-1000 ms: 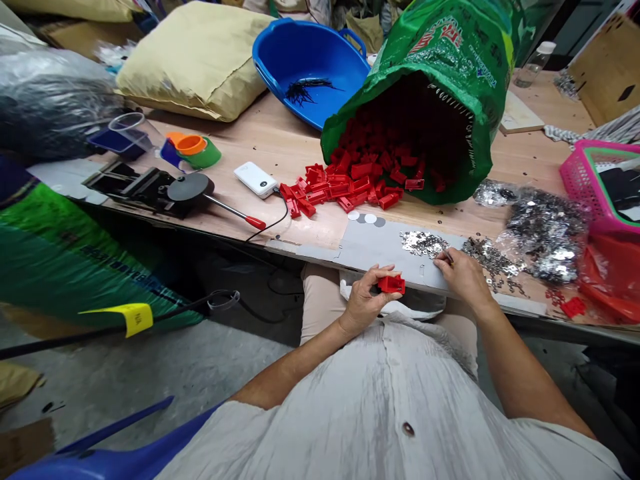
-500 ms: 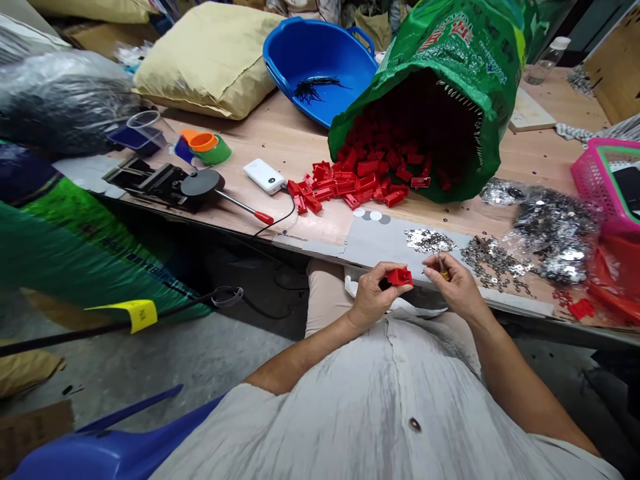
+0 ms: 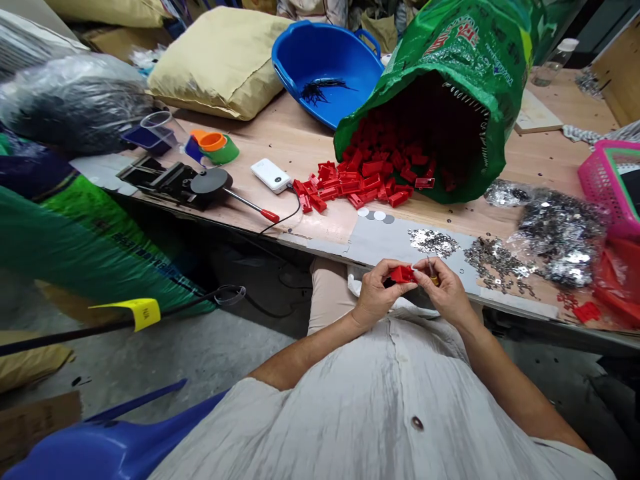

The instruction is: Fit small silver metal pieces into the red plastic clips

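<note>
Between the thumb and fingers of my left hand (image 3: 376, 291) is a small red plastic housing (image 3: 402, 274), held just off the table's front edge. My right hand (image 3: 449, 293) is closed around a small tool with a yellow handle (image 3: 433, 277) and a thin dark tip pointing up. Its thumb and fingertip pinch at the right end of the housing, touching it; anything tiny between them is too small to make out. Beyond my hands lie a pile of shiny metal pieces (image 3: 433, 243) and a second pile of small metal tabs (image 3: 495, 261).
More red housings (image 3: 350, 183) spill from a green sack (image 3: 475, 73) lying on the table. A hand press (image 3: 165, 183) with a red-tipped lever, a white power bank (image 3: 271, 175) and a blue basin (image 3: 320, 60) stand leftward. Bagged metal parts (image 3: 563, 233) and a pink basket (image 3: 607, 183) are at right.
My right hand has moved left, from apart to touching the red housing's right end. My left hand keeps its hold. The whole view has shifted slightly.
</note>
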Demonstrator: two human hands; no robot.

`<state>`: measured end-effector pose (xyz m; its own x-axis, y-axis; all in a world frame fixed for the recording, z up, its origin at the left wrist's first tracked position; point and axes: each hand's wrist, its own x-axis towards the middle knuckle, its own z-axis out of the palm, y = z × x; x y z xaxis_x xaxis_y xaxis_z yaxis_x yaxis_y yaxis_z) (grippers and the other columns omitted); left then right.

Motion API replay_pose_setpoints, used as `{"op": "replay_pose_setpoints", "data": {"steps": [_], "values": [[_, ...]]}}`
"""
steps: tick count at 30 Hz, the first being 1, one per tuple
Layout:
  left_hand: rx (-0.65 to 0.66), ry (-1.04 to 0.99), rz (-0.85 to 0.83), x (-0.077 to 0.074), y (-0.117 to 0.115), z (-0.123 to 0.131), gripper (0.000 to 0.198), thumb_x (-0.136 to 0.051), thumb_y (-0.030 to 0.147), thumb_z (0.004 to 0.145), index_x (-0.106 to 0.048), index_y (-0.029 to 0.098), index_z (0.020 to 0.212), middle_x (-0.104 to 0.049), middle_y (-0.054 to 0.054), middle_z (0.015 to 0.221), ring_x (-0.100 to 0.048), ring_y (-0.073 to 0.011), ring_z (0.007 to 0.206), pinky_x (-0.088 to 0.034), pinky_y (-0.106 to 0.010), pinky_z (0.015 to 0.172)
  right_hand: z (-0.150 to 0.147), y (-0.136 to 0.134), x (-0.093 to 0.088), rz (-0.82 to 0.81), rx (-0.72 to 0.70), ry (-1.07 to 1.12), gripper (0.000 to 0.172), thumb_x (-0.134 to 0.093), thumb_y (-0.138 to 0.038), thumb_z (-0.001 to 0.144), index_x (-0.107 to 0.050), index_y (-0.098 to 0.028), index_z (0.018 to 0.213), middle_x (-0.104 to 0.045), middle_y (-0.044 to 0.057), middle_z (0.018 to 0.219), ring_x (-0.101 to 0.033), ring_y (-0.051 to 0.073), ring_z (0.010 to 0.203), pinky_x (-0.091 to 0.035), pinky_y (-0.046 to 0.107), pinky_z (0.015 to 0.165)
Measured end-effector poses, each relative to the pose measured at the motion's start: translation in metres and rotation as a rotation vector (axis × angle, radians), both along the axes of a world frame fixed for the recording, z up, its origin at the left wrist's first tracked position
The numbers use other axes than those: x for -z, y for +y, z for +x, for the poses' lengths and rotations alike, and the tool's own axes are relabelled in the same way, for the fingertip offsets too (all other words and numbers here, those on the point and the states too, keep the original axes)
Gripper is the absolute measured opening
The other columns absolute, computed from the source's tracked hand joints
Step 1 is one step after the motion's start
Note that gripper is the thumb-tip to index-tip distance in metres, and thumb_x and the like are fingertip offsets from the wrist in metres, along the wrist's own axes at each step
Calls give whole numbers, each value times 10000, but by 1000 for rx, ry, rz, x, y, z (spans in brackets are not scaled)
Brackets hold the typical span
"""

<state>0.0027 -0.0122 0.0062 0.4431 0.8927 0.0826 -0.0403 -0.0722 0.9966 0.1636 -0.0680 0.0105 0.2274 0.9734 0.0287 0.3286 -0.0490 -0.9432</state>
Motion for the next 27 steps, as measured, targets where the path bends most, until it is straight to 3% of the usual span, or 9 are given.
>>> {"op": "replay_pose_setpoints", "data": {"steps": [4, 11, 19, 27], "values": [[42, -181, -209, 1, 3, 3, 376, -824, 286, 686, -638, 163, 989, -712, -48, 986, -657, -147, 888, -510, -292, 859, 2, -1, -1, 16, -20, 52, 249, -530, -445, 920, -597, -224, 1015, -611, 20, 845, -534, 148, 702, -437, 268, 604], [80, -282, -331, -2, 6, 3, 379, -839, 239, 658, -631, 157, 964, -709, -61, 1041, -651, -140, 910, -505, -279, 869, 9, -4, -3, 19, -56, 10, 237, -531, -428, 931, -604, -220, 1021, -627, 20, 835, -536, 141, 678, -446, 270, 597], [236, -353, -519, -4, 9, -1, 568, -798, 331, 718, -586, 187, 1224, -697, -69, 1008, -653, -155, 831, -566, -306, 751, 21, -5, -21, 209, -337, -318, 184, -515, -262, 956, -643, -260, 1088, -680, 73, 1025, -632, 201, 926, -518, 351, 794], [304, -316, -528, -6, 12, -4, 602, -772, 376, 731, -582, 192, 1272, -680, -76, 983, -617, -129, 741, -513, -249, 634, 21, -2, -28, 303, -419, -400, 172, -513, -236, 958, -651, -260, 1059, -694, 57, 918, -650, 190, 850, -538, 344, 742]]}}
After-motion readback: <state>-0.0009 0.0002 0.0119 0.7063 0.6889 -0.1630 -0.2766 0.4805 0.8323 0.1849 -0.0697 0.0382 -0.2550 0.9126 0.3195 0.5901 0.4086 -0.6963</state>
